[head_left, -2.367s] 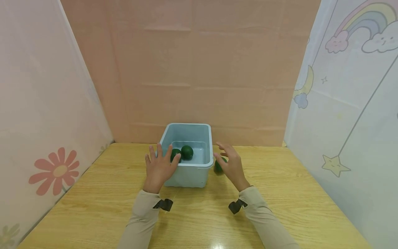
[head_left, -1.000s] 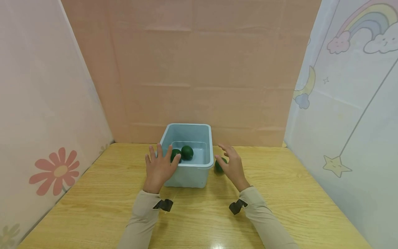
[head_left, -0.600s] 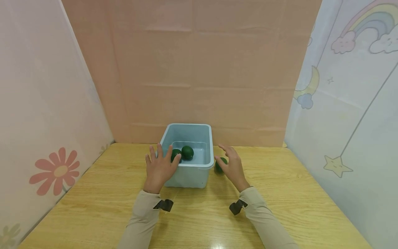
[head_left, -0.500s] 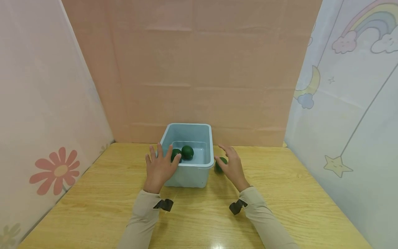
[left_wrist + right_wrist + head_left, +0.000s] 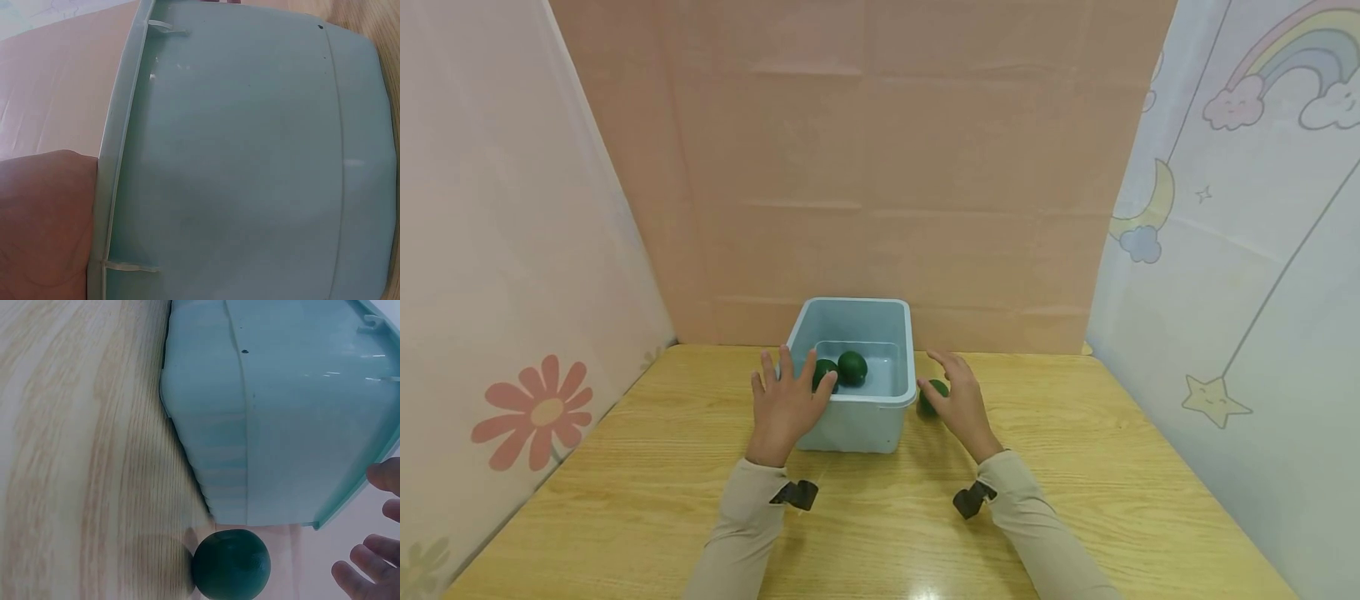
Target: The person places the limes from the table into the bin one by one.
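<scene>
A pale blue plastic bin (image 5: 850,429) stands on the table, with two dark green round fruits (image 5: 852,367) inside. My left hand (image 5: 786,412) spreads over the bin's near left corner, hiding part of one fruit. The left wrist view shows this hand (image 5: 47,225) beside the bin's rim, its fingers mostly out of sight. Right of the bin, a third dark green round fruit (image 5: 934,398) lies on the table. My right hand (image 5: 964,404) hovers by it with loosely bent fingers. In the right wrist view, a gap separates its fingertips (image 5: 348,578) from that fruit (image 5: 231,565).
Wood-grain table (image 5: 647,500) extends on both sides of the bin and in front of it. Behind stands a tan paper-like backdrop (image 5: 880,183). Printed white sheets flank the table, with a flower (image 5: 546,412) on the left and a star (image 5: 1213,400) on the right.
Both hands, the bin and the fruits stay almost in place; the right hand has shifted only very slightly. The printed pattern on the right sheet has drifted a little to the right.
</scene>
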The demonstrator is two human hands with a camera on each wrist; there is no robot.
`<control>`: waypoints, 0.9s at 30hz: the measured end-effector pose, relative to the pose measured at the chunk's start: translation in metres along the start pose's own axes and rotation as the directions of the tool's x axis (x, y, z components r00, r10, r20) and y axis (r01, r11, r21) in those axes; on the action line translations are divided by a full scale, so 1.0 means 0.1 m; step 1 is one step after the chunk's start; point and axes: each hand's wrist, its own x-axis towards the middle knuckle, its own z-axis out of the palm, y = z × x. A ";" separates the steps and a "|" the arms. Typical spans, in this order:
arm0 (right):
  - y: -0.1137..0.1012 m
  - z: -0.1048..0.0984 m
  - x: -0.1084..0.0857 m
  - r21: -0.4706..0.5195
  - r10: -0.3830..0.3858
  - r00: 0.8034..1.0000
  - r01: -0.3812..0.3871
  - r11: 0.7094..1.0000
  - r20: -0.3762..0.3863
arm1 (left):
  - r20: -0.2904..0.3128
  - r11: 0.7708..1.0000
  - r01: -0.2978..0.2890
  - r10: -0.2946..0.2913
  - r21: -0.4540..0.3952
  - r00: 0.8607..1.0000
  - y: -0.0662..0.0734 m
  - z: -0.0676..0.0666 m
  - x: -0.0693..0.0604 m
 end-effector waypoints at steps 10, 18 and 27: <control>0.02 0.00 0.00 -0.020 0.018 1.000 -0.018 1.000 0.019 | -0.010 1.000 -0.004 0.005 0.009 1.000 0.00 0.01 0.01; 0.04 0.00 -0.03 -0.027 0.030 0.999 -0.030 0.999 0.029 | -0.013 1.000 -0.012 0.012 0.005 1.000 0.00 0.01 0.00; 0.07 0.01 -0.04 -0.034 0.040 0.998 -0.039 0.999 0.044 | -0.028 1.000 -0.024 0.024 0.001 0.999 -0.01 0.02 -0.01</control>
